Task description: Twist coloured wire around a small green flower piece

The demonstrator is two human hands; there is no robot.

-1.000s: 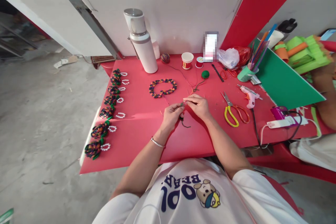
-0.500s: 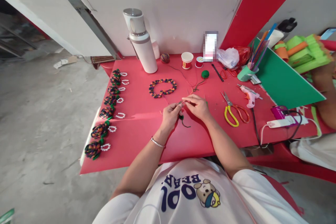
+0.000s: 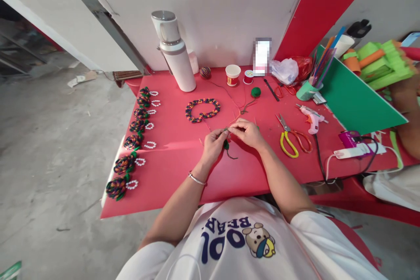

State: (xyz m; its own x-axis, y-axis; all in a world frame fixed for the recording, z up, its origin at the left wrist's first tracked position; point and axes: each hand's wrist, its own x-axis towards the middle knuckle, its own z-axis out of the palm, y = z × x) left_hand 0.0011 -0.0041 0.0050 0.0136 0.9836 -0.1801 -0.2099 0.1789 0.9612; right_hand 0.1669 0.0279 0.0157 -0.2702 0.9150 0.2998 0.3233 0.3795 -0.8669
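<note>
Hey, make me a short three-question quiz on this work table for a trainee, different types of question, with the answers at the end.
1. True or false: the silver bracelet is on the right wrist.

2. Multiple choice: which of these lies just right of the scissors?
A) white flask
B) pink glue gun
C) paper cup

3. Fill the gap: the small yarn piece hanging by the fingers of the left hand is dark ____.

Key:
1. False; it is on the left.
2. B
3. green
</note>
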